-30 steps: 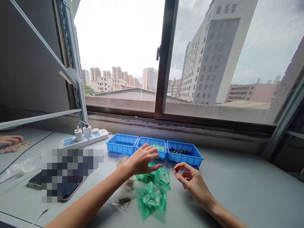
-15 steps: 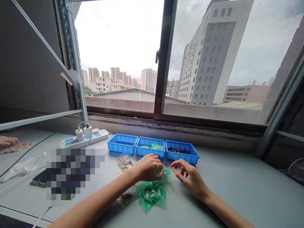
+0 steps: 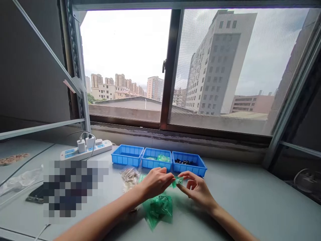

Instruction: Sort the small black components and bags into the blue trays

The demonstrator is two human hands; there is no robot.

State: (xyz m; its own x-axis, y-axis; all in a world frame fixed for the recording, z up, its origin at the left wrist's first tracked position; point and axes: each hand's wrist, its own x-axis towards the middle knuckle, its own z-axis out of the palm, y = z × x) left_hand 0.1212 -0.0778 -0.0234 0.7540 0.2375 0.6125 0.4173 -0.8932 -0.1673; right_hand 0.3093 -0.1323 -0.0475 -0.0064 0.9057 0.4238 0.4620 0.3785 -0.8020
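Observation:
A small green plastic bag (image 3: 177, 181) is held between my two hands, in front of the blue trays. My left hand (image 3: 157, 181) pinches its left side, and the fingers of my right hand (image 3: 197, 188) grip its right side. Below my left hand, a pile of green bags (image 3: 160, 209) lies on the table. Clear bags with brownish pieces (image 3: 130, 175) lie to the left, partly hidden by my left forearm.
Three blue trays stand in a row: left (image 3: 127, 156), middle with green bags (image 3: 156, 163), right with black parts (image 3: 189, 165). A white power strip (image 3: 86, 150), a phone (image 3: 35, 194) and clear plastic (image 3: 23, 179) lie left. Behind is a window.
My right hand has come to my left hand, and both now hold the small green bag. The other person's hand at the far left is gone. The view has shifted slightly.

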